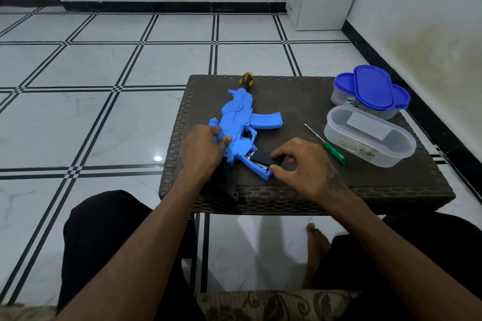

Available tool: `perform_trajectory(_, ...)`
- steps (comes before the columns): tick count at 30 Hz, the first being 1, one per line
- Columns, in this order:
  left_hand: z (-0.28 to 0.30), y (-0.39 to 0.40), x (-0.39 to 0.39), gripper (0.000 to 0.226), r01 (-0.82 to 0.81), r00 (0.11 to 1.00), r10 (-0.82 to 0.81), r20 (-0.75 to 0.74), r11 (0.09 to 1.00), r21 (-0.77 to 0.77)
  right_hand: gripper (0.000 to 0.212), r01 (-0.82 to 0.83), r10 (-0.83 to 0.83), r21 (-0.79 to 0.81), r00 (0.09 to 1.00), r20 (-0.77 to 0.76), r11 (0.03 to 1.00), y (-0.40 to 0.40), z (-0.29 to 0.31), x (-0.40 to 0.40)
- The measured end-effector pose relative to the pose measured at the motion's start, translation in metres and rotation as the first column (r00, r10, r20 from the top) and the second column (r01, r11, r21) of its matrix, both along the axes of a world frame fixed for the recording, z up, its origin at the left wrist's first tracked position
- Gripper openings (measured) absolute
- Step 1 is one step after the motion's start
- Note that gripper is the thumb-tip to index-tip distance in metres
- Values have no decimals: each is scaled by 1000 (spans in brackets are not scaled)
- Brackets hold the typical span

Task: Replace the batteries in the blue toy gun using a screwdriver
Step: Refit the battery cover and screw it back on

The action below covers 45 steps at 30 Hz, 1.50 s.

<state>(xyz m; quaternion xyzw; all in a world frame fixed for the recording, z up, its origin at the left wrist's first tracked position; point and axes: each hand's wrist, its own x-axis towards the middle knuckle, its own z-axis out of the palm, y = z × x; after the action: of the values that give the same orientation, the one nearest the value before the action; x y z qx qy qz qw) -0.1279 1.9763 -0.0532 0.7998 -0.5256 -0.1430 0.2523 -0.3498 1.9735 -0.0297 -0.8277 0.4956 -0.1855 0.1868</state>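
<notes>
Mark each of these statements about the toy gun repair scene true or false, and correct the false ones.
1. The right hand pinches the black battery cover. True.
2. The green screwdriver is held in the left hand. False: it lies on the table, and the left hand grips the blue toy gun.
3. The clear oval container is open. True.
4. The toy gun lies on the floor. False: it lies on the table.

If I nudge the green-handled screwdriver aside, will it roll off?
The green-handled screwdriver probably rolls easily: its handle looks round. It looks light, with a thin shaft. The open clear container beside it might stop a roll that way.
</notes>
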Motion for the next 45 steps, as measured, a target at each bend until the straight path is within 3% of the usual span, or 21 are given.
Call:
perform_trajectory(7, 1, 1, 0, 49, 0, 1000, -1, 13, 1000, 10, 26, -35, 33, 47, 999, 39, 998, 2, -12, 2)
perform_trajectory(14, 2, 0, 0, 50, -2, 1000, 2, 1, 1000, 13, 37, -87, 91, 92, 995, -31, 992, -3, -16, -5)
perform_trajectory(24, 2, 0, 0, 50, 10, 1000, -10, 6, 1000, 15, 37, -249, 244, -45, 966, -81, 968, -11, -25, -6)
perform_trajectory(31, 1, 0, 0, 49, 4, 1000, -4, 14, 1000, 17, 33, -310, 310, 5, 950, -39, 951, -19, -21, -5)
perform_trajectory(37, 1, -2, 0, 49, 7, 1000, -8, 30, 1000, 19, 48, -312, 310, -26, 948, -72, 950, -23, -23, -3)
perform_trajectory(45, 2, -3, -1, 46, 11, 999, -12, 40, 1000, 18, 47, -400, 384, -135, 914, -128, 907, -24, -32, -7)
